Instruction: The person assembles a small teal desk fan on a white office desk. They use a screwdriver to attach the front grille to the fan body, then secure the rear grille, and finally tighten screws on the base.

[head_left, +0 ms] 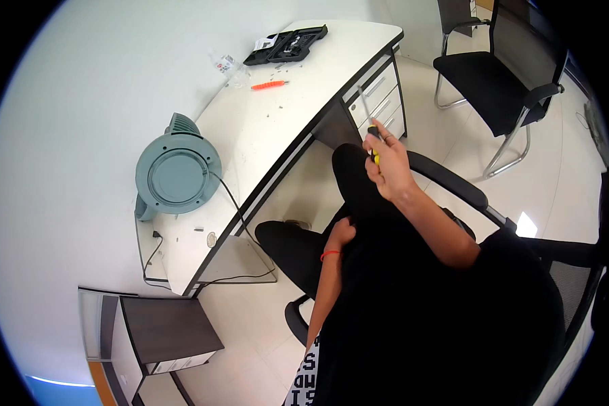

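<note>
**Screwdriver raised in the right hand, away from the desk**

A screwdriver (pixel 370 128) with a yellow-and-black handle was gripped in the right hand (pixel 388 166), the fingers closed round the handle so that the metal shaft stood free above the fist. Its long axis ran nearly upright in the view, tip pointing up and slightly left toward the desk drawers (pixel 380 100). The tool was held in the air above the lap, well apart from the grey fan (pixel 177 177) lying face-up on the white desk (pixel 264 128). The left hand (pixel 340 234) was rested on the thigh; its fingers seemed loosely curled and empty, though this could not be told for certain. An orange tool (pixel 268 85) and an open bit case (pixel 286 45) lay farther along.
</note>
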The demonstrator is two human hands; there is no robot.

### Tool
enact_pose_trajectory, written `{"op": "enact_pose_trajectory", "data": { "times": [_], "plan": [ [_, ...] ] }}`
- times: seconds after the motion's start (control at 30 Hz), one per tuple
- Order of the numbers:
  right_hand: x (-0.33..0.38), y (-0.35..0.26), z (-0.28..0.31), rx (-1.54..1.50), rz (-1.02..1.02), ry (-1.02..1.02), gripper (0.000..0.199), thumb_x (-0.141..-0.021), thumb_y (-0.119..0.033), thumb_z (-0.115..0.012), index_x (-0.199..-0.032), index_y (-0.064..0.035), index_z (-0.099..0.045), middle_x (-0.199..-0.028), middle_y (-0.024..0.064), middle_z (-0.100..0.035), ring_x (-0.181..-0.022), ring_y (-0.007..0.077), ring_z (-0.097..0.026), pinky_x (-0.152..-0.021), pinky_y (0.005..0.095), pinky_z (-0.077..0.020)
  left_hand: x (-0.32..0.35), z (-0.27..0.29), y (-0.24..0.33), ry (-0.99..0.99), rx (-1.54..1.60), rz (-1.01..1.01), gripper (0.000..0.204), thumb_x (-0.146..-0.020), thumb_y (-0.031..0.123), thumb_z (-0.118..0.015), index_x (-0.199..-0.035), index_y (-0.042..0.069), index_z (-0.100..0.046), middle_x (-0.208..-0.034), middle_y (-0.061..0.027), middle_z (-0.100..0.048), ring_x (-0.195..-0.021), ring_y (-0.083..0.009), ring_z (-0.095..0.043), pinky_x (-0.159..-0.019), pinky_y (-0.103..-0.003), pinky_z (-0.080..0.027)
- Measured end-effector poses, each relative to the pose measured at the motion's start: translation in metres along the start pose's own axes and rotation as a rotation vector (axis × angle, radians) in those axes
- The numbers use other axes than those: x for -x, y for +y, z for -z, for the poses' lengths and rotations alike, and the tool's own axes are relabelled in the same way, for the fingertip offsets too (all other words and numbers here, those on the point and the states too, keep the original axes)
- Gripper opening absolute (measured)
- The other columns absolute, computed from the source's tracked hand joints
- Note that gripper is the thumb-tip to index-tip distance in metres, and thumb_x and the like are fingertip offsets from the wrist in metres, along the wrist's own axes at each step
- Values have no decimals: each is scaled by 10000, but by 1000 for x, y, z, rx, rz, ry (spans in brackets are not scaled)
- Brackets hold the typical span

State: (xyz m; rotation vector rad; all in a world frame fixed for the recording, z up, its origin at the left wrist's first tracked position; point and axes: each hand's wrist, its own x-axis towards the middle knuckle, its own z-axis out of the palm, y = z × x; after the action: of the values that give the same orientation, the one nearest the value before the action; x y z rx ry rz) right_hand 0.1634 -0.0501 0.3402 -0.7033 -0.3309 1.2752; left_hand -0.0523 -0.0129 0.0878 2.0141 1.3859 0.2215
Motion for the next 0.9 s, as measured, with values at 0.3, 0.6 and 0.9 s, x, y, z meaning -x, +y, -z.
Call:
{"op": "enact_pose_trajectory", "data": {
  "times": [0.3, 0.6, 0.9],
  "plan": [
    [25, 37, 7, 102, -394, -234, 532, -1017, -115, -584, -1526, -115, -427, -900, 11, -524, -492, 86, -406, -371, 230, -233, 3, 4, 5, -57, 93, 31, 388, -884, 168, -573, -1193, -44, -674, -1210, -313, -670, -1205, -452, -613, -1024, -486, -483],
    [19, 41, 3, 179, -396, -275, 543, -1025, -113, -554, -1547, -117, -402, -916, 18, -534, -478, 52, -387, -353, 215, -227, 3, 2, 4, -75, 99, 42, 396, -886, 153, -559, -1218, -33, -667, -1236, -302, -668, -1216, -432, -617, -1033, -469, -478],
    [0, 39, 18, 250, -410, -338, 534, -1011, -80, -544, -1532, -135, -438, -869, 28, -542, -433, 70, -372, -351, 219, -212, 1, 6, 4, -154, 17, 67, 422, -902, 138, -530, -1278, -11, -651, -1273, -268, -671, -1248, -415, -603, -1054, -436, -460]
  ]
}}
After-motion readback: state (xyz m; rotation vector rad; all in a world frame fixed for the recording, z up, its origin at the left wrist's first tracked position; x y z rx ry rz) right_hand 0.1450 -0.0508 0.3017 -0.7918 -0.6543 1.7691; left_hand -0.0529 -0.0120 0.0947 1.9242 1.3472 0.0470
